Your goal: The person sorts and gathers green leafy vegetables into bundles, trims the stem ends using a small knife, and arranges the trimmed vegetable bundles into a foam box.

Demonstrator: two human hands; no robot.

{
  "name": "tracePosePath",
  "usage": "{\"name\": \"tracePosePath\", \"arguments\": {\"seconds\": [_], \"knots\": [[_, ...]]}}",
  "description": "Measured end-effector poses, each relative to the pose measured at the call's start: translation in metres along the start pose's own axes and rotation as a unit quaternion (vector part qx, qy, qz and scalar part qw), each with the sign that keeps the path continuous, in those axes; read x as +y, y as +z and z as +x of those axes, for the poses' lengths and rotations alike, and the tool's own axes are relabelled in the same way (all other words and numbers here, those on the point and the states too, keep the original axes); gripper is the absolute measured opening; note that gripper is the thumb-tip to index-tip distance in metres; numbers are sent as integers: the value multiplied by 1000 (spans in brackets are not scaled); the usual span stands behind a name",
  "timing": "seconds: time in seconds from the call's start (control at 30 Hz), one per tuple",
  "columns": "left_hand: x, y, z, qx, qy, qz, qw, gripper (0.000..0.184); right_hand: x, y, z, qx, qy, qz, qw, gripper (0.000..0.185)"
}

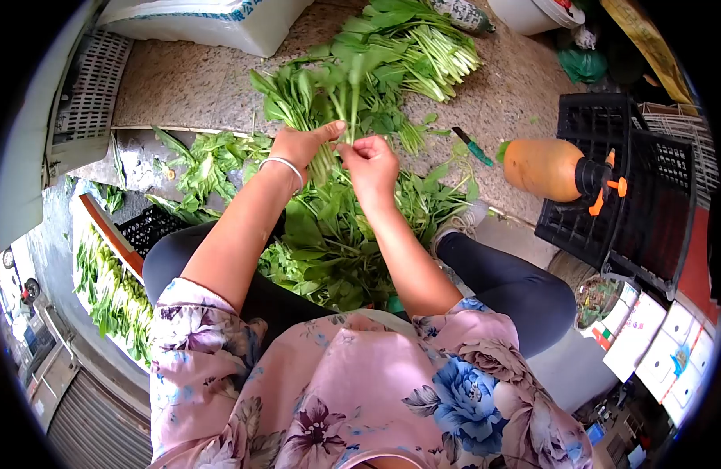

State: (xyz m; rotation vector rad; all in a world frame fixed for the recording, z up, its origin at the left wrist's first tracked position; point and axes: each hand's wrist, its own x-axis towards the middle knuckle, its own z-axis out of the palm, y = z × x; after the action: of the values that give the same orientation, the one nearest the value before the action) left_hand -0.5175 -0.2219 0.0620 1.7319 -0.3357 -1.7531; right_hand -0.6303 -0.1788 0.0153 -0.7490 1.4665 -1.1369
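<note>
My left hand [299, 150], with a bangle at its wrist, is closed around a bunch of leafy greens [298, 98]. The leaves point away from me and pale stems hang below the fingers. Beside it, my right hand [371, 166] pinches the lower end of a pale green stalk [353, 109], whose upper part is blurred. Under both hands lies a large heap of loose greens [329, 234] between my knees. Beyond them, a pile of greens [423, 59] rests on the stone surface, its cut stems turned to the right.
A green-handled knife [474, 147] lies right of my hands. An orange spray bottle [542, 169] lies beside black crates [595, 180]. At the back stand a white foam box [212, 23] and a white bucket [532, 14]. Loose leaves [208, 166] lie left; more greens [107, 285] fill a box.
</note>
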Motion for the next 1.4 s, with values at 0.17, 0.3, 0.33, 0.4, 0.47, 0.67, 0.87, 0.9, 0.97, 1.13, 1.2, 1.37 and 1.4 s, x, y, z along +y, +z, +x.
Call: {"name": "tracePosePath", "arguments": {"seconds": [0.17,0.3,0.33,0.4,0.47,0.67,0.87,0.9,0.97,1.13,1.2,1.37,1.4], "knots": [[-1,-7,-2,-14,26,76,997,23,-2,-3,-20,-60,-70,-59,994,14],[-3,-9,2,-74,21,-10,997,16,-16,-17,-16,-81,96,98,987,12],[-1,-7,-1,-74,21,-10,997,16,-16,-18,-14,-68,111,140,982,12],[1,-3,-6,3,62,18,998,15,-3,-22,-10,-39,117,176,977,14],[-3,-13,11,27,89,16,996,15,22,-34,0,-26,68,89,993,19],[16,-8,-5,18,44,-78,996,17,19,-75,36,10,76,-460,884,35],[17,-6,-3,-21,18,-124,992,20,43,-87,71,167,-35,-569,805,39],[18,-6,-3,-24,10,-118,993,19,43,-90,76,130,14,-566,814,40],[18,-6,-1,-32,2,-118,993,19,45,-95,82,113,11,-577,809,39],[19,-3,-3,-32,6,-141,989,20,42,-113,99,65,68,-549,830,31],[19,-4,-3,-38,-7,-138,990,18,70,-127,117,30,34,-364,930,32],[17,-3,-2,-41,-2,-147,988,14,44,-123,108,-24,42,-579,814,37],[17,-3,-2,-43,-3,-151,988,14,45,-119,104,-24,42,-580,814,37]]}}
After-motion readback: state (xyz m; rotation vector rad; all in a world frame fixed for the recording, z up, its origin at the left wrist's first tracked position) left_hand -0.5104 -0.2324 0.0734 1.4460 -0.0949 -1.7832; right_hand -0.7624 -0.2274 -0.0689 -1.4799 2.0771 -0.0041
